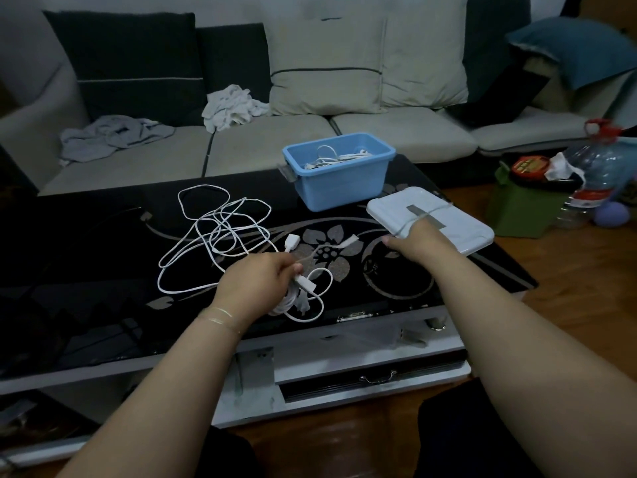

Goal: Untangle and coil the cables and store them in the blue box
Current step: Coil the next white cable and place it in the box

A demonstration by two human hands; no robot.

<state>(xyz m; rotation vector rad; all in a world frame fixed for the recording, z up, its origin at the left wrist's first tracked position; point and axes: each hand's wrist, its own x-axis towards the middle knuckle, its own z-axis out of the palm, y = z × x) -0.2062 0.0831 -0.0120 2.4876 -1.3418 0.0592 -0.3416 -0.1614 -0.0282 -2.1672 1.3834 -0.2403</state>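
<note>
A black glass worktop (103, 236) with a flower pattern is seen from above, with a sofa (275, 146) behind it.

The left hand (256, 282) is curled tight round a small bundle of white cable (293, 301). A white plug (305, 282) sticks out of the fist, and a few loops hang below it onto the worktop.

The right hand (418, 241) is held further out, near the white lid (448, 219). A thin stretch of cable (431, 211) is pulled up across the back of this hand and over the lid. The fingers are hidden behind the hand, so how far they are open cannot be told.

A messy tangle of white cable (213, 236) is spread on the worktop, left of the middle. Two more white plug ends (291, 242) (351, 241) lie between the tangle and the right hand.

The blue box (339, 174) is set at the far edge of the worktop, just beside the lid. Its top is open, and some white cables (336, 157) are already lying inside it.

Crumpled cloths (234, 106) are left on the sofa. A green bin (520, 208) and a big water bottle (599, 167) are seen on the floor at the right.
</note>
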